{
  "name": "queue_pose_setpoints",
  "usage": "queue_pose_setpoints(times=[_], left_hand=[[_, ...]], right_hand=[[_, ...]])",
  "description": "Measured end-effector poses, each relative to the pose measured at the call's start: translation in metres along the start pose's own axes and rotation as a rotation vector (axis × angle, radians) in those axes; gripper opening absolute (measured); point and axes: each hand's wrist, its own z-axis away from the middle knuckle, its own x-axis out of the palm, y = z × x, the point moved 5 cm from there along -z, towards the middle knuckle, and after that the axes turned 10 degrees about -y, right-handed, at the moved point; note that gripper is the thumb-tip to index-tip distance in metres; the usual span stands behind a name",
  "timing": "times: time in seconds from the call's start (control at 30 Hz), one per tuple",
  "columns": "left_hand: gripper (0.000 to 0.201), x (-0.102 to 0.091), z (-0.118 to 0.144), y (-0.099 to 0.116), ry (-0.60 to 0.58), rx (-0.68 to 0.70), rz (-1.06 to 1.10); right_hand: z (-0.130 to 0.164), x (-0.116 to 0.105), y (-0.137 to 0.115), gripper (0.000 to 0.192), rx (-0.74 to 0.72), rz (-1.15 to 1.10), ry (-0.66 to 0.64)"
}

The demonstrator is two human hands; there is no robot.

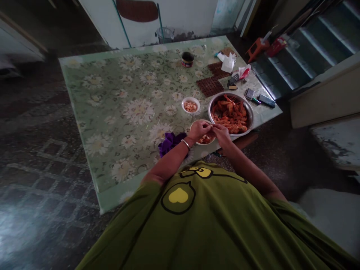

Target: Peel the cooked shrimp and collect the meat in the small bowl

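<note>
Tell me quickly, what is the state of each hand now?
Left hand: fingers closed on a small piece held above the white bowl; what it is cannot be told.
Right hand: fingers pinched on the same piece.

You are looking down at a counter (pixel 112 112) covered with a pale green cloth printed with white daisies. Around it lies a dark floor (pixel 33 168) with a worn grid pattern, and a patch of dull light reflects off it at your lower left. Beyond the counter's far edge you see a chair (pixel 137 10) with a brown backrest against a pale wall (pixel 185 15). At your upper right, grey stairs (pixel 317 41) rise beside a cream wall panel (pixel 323 97). The room is dim.
</note>
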Motion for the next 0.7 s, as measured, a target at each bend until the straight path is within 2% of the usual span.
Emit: queue_pose_setpoints(times=[0.1,0.23,0.37,0.5,0.6,0.7], left_hand=[[0.018,-0.001,-0.001,0.003,-0.004,0.008,-0.032],[0.021,-0.001,-0.002,0.004,-0.023,0.038,-0.006],[0.025,0.003,-0.003,-0.005,-0.017,-0.021,0.101],[0.017,0.005,-0.003,-0.011,-0.022,-0.074,0.203],[0.013,0.001,0.0,-0.004,-0.03,-0.039,0.056],[0.015,-0.002,0.006,0.011,-0.029,0.102,-0.236]], right_hand=[[0.002,-0.001,0.0,0.024,-0.011,-0.017,0.057],[0.003,-0.003,-0.001,0.027,0.011,-0.035,0.024],[0.002,-0.002,-0.003,0.031,0.002,-0.062,-0.034],[0.003,-0.001,-0.003,0.029,-0.062,-0.023,0.022],[0.005,0.002,-0.002,0.027,-0.101,0.05,0.025],[0.005,0.002,-0.004,0.024,-0.114,0.115,0.036]])
